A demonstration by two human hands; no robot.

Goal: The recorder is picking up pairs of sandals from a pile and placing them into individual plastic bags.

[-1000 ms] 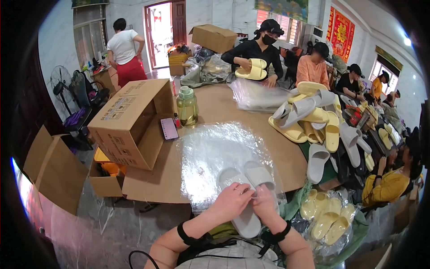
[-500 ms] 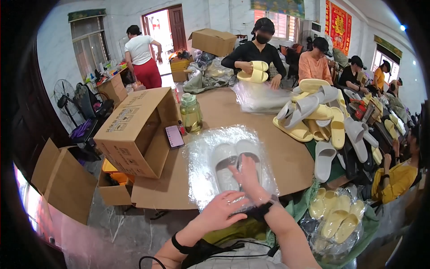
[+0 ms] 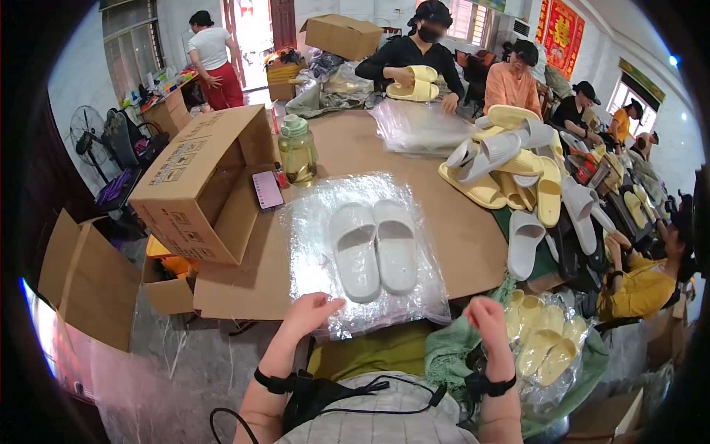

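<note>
At the table's left edge we see an open carton (image 3: 198, 185), with a phone (image 3: 267, 190) and a jug (image 3: 296, 149) just beside it. A second ago both our hands pressed on the white slippers (image 3: 375, 248); now the pair lies alone, side by side inside the clear bag (image 3: 362, 251) near the table's near edge. Our left hand (image 3: 310, 311) touches the bag's near edge, fingers curled loosely together. Our right hand (image 3: 487, 318) has lifted clear, fingers bunched, pinching nothing. We judge the pair bagged.
</note>
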